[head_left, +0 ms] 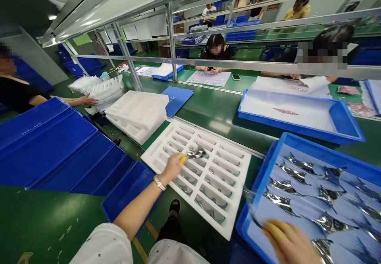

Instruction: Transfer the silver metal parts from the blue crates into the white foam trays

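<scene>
My left hand [174,166], with yellow finger covers, is closed on a shiny mirrored lens [196,153]. It is above the white foam tray [241,212], whose slots hold several clear curved lenses [212,194]. My right hand [290,240], also with yellow finger covers and smeared by motion, is over the near edge of a blue tray [242,226]. From its fingertips a blurred, see-through curved lens [253,208] sticks out to the left. Several mirrored lenses with pointed ends [279,202] lie in rows on white lining in that blue tray.
A second blue tray [348,121] with a small reddish pile stands behind. White foam trays [139,105] are stacked left, beside a blue sheet [178,99]. Blue bins [59,145] fill the left side. Metal rails [208,63] cross the bench; co-workers sit beyond, and one person's hand [87,99] touches wrapped trays.
</scene>
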Demonstrator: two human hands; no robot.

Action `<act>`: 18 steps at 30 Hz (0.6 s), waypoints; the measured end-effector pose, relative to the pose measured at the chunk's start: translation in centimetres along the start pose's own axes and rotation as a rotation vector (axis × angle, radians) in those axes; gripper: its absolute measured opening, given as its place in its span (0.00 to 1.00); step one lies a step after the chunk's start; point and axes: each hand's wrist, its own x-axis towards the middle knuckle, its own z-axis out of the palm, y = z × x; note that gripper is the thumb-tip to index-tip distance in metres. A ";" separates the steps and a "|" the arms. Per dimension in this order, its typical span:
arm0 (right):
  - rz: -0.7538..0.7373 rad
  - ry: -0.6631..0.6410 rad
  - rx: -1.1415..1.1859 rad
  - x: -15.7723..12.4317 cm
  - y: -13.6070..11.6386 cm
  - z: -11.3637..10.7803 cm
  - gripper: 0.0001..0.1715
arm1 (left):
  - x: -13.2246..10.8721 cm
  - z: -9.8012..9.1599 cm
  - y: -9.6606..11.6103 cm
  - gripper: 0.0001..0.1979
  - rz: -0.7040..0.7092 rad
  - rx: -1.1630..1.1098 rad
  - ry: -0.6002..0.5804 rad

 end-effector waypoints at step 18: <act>-0.394 -0.772 -0.067 29.0 -16.9 16.6 0.21 | -5.9 -17.1 -15.1 0.13 -0.303 -0.113 -0.136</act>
